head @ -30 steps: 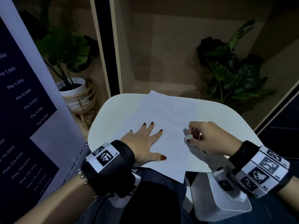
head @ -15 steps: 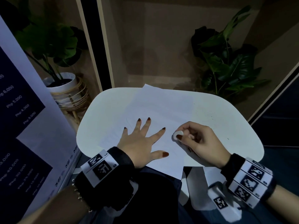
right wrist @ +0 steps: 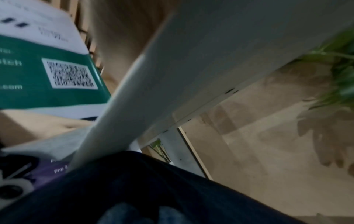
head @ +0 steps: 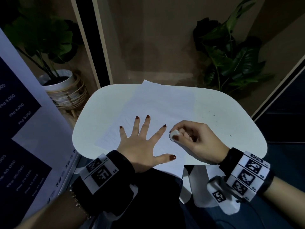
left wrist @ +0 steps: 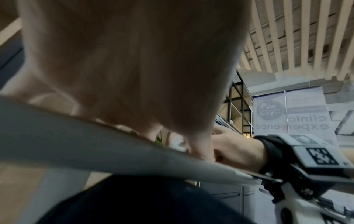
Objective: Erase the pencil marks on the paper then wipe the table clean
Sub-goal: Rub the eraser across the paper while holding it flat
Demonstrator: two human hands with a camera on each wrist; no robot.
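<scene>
Head view: white paper (head: 158, 109) lies askew on the rounded white table (head: 231, 113), far corner past the table's back edge, near corner overhanging the front edge. Left hand (head: 140, 146) flat on the paper, fingers spread, thumb close to the near overhang. Right hand (head: 198, 141) just right of it, pinching a white eraser (head: 174, 134) against the paper. Dark specks (head: 214, 116) right of the paper; bare table on that side out to the rim.

Left wrist view: blurred palm (left wrist: 124, 63) fills frame; right hand (left wrist: 235, 150) at the table edge (left wrist: 114, 150).

Right wrist view: table underside (right wrist: 210, 60), blurred; grip hidden
</scene>
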